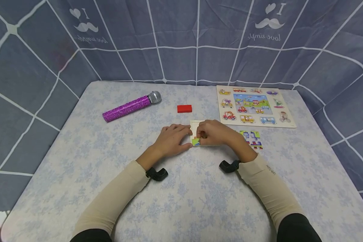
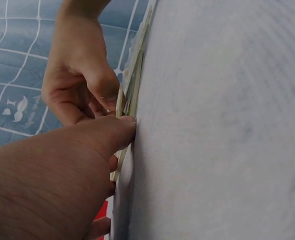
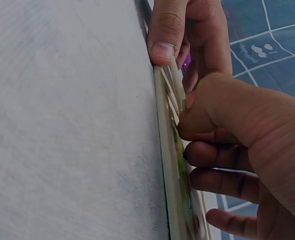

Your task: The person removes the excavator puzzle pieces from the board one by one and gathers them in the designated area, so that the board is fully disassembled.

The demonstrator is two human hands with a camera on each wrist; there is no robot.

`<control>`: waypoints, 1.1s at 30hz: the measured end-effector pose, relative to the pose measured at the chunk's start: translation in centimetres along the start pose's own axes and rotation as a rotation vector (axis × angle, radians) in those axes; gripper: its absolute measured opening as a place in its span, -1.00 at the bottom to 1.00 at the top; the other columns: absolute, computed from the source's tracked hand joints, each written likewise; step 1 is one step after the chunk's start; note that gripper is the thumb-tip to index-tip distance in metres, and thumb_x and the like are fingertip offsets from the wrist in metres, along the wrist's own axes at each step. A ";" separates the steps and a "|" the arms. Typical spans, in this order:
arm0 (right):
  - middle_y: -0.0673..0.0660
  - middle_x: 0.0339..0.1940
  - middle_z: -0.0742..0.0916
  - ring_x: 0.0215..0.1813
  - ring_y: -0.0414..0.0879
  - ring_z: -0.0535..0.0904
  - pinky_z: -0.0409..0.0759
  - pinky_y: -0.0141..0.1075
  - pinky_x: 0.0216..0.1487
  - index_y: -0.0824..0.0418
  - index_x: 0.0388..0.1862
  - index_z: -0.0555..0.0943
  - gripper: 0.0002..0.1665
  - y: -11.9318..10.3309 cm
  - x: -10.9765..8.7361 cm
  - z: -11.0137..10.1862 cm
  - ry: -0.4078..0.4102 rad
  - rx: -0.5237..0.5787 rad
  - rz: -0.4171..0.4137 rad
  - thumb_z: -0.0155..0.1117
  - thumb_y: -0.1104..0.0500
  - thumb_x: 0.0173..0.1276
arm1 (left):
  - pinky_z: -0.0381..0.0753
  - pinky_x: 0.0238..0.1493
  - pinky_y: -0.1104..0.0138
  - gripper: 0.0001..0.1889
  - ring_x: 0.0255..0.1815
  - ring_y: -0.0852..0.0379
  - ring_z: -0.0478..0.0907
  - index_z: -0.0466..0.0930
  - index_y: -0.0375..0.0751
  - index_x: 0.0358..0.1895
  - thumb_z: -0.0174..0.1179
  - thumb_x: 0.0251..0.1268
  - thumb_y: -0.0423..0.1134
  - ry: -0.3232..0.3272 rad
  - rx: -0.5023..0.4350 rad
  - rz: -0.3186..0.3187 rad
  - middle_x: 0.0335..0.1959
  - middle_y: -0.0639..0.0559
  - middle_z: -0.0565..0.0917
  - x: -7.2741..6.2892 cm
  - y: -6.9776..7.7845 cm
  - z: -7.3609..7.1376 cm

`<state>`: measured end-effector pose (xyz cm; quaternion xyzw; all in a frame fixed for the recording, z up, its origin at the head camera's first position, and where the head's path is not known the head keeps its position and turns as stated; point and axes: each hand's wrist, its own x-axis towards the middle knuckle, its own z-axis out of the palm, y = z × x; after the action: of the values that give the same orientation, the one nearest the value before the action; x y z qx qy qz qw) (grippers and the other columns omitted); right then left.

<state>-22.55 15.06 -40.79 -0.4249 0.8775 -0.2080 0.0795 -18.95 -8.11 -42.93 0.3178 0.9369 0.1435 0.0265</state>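
Observation:
A small wooden puzzle tray (image 1: 195, 123) lies on the table, largely covered by my right hand (image 1: 214, 132). Near the tray's lower left corner that hand pinches a puzzle piece (image 1: 195, 142) with green and blue print; the right wrist view shows the piece (image 3: 177, 82) tilted at the thumb tip. My left hand (image 1: 172, 139) rests at the tray's left edge, its thumb (image 2: 121, 129) touching the near corner and its other fingers spread along the side. Just right of my right wrist lie several loose puzzle pieces (image 1: 255, 135), partly hidden by the forearm.
Beyond the hands lies a red block (image 1: 184, 108). To its left is a purple glittery microphone (image 1: 130, 108). A larger picture board (image 1: 257, 123) with vehicles lies at the back right. A blue-grey checked curtain (image 1: 181, 64) hangs behind the table.

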 end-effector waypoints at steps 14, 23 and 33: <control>-0.01 -0.23 0.68 -0.13 -0.06 0.65 0.58 -0.08 -0.11 0.15 -0.23 0.71 -0.88 0.9 -5.6 -4.5 0.180 0.008 0.099 0.28 0.27 0.28 | 0.25 0.27 -0.12 -0.52 0.46 -0.04 0.25 0.50 0.10 0.29 0.16 0.44 0.21 -0.025 0.007 -0.001 0.52 0.09 0.32 0.4 0.2 0.1; -0.08 -0.34 0.63 -0.30 -0.17 0.52 0.53 -0.17 -0.24 0.10 -0.30 0.67 -0.88 1.2 -13.2 -2.9 0.142 -0.107 0.254 0.38 0.29 0.21 | 0.24 0.27 -0.15 -0.52 0.45 -0.06 0.25 0.49 0.09 0.30 0.15 0.45 0.20 -0.027 0.002 -0.033 0.53 0.08 0.31 -0.2 0.0 -0.2; -0.16 -0.36 0.61 -0.33 -0.22 0.45 0.51 -0.21 -0.25 0.03 -0.38 0.69 -0.84 1.3 -15.0 -0.5 0.128 -0.099 0.288 0.47 0.28 0.14 | 0.25 0.25 -0.16 -0.52 0.43 -0.07 0.27 0.49 0.10 0.29 0.16 0.44 0.20 -0.024 0.001 -0.017 0.53 0.07 0.32 0.2 0.0 0.1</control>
<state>-14.21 27.60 -41.45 -0.2839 0.9417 -0.1776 0.0315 -19.07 -7.96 -43.05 0.3115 0.9392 0.1387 0.0388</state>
